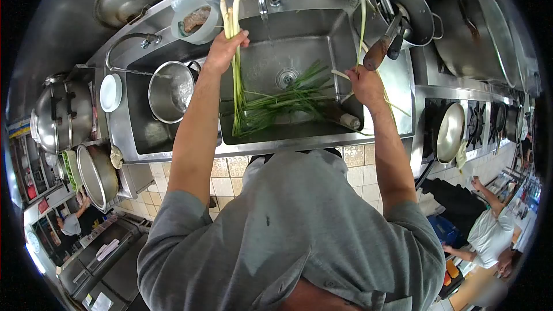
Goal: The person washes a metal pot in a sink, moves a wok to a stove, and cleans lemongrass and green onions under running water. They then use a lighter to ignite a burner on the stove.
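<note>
My left hand (226, 50) is closed around a bunch of long green stalks (237, 78), their pale ends pointing up and their leafy ends hanging into the steel sink (299, 34). Over the sink's right edge, my right hand (366, 84) is closed on a few thin stalks (362, 29). Loose green leaves (288, 99) lie across the bottom of the sink near the drain (287, 78). A brown cylindrical object with a pale end (349, 120) rests at the sink's lower right corner.
Water runs from the faucet (263, 0). The left basin holds a steel pot (171, 91) under another running tap (112, 57). A clear container (193, 20) stands behind. Wood-handled tools (377, 52) jut from a pot at right. Another person (489, 230) is at far right.
</note>
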Tool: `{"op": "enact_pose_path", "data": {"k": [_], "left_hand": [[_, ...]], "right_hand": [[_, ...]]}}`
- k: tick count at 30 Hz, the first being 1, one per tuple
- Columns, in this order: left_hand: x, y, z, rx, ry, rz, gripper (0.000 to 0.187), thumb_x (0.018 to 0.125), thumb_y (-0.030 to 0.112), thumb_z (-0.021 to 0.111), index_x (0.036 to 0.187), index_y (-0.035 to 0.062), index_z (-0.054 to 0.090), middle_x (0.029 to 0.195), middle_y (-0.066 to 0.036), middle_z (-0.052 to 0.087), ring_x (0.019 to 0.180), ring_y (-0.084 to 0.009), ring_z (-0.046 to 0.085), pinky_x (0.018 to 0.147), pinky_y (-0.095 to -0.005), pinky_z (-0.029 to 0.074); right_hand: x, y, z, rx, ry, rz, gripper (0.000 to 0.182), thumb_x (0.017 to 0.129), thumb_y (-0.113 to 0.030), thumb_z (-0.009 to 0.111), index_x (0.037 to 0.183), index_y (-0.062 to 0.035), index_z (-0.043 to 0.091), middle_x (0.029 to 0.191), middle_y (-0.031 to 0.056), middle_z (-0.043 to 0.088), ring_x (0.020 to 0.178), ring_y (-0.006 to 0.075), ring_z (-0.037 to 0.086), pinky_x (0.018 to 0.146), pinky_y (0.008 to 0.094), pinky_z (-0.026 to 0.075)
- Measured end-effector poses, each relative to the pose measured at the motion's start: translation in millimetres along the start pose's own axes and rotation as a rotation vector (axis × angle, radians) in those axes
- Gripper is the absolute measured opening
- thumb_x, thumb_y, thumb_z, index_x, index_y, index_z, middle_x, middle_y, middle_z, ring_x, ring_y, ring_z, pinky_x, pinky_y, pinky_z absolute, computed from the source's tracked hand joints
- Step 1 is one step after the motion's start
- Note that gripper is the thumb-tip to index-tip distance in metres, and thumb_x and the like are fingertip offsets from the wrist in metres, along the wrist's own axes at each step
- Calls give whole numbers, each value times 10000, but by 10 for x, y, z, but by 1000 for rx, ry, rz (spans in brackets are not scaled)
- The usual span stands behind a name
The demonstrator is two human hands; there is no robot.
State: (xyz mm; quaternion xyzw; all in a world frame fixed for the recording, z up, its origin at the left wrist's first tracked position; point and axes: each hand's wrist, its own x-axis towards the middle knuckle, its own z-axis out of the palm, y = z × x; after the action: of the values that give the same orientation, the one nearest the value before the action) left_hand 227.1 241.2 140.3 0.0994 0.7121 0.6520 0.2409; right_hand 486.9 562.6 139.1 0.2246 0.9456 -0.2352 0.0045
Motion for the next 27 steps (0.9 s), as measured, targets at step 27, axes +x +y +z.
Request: {"op": "enact_pose_path", "data": {"k": [27], "left_hand": [[-196,-170,432,128,-17,-143,220,936,190,660,1026,2,589,798,-64,629,624,-147,626,586,-291,551]], "right_hand": [[1374,-2402,845,1422,-172,-66,328,924,-141,688,1156,6,509,886,93,616,733,162,643,597,311,594]]}}
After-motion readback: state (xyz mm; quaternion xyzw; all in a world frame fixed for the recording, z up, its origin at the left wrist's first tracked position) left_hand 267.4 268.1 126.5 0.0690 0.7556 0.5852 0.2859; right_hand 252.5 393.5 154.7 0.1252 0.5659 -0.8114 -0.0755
